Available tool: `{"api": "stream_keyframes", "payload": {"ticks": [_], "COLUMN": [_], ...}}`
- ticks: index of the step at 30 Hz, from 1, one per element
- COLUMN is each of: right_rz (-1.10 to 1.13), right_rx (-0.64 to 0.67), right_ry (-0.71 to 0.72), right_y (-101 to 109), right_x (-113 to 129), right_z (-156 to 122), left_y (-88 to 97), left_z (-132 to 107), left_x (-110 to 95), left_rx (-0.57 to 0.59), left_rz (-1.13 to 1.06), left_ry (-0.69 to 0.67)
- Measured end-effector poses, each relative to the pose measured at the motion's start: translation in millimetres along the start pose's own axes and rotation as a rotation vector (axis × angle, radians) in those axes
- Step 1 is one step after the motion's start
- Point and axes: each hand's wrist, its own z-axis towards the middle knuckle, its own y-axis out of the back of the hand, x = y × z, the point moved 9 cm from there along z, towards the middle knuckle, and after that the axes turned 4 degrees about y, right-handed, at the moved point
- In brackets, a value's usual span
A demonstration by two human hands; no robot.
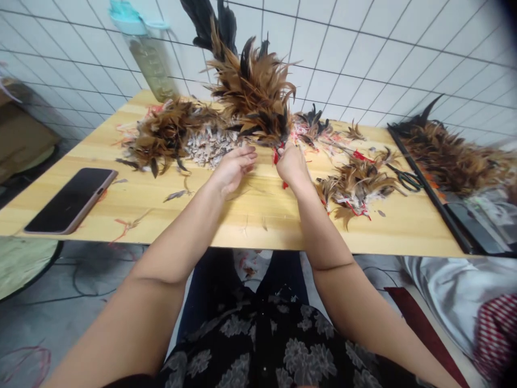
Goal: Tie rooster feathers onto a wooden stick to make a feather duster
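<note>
A tall bunch of brown and black feathers [252, 89] stands upright over the wooden table [258, 215]. My right hand [291, 164] is closed around its base, where red string [276, 155] shows. Just left of that base is my left hand [233, 168], its fingers curled and reaching toward the bunch; whether it holds anything is hidden. A pile of loose brown feathers [165, 134] lies at the left, beside a heap of pale trimmed bits [210, 145]. More feather tufts with red ties [355, 186] lie to the right.
A dark phone [70, 199] lies at the table's left front. Black scissors [406, 178] rest at the right, next to a black tray [452, 215] of feathers. A bottle with a teal lid [147, 51] stands at the back left. White tiled wall behind.
</note>
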Motion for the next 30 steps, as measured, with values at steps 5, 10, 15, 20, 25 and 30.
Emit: {"api": "stream_keyframes", "payload": {"ticks": [5,10,15,20,25,30], "right_rz": [0.068,0.113,0.126,0.093,0.100,0.114], "right_rx": [0.047,0.078,0.139,0.120,0.082,0.058], "right_ry": [-0.098,-0.034,-0.018,0.004,-0.005,-0.023], "right_y": [7,3,-4,-3,-5,-9], "right_x": [-13,-9,-1,1,-11,-25], "right_z": [2,6,3,2,9,18], "left_y": [-1.0,-22.7,-43.3,-42.5,-27.6,-13.0], "left_z": [-3,-14,-20,-23,-23,-13], "left_x": [0,5,3,-5,-13,-13], "left_rx": [0.019,0.173,0.239,0.194,0.103,0.051], "left_rz": [0.087,0.194,0.269,0.283,0.164,-0.032], "left_ry": [-0.044,-0.096,-0.207,-0.254,-0.203,-0.105]}}
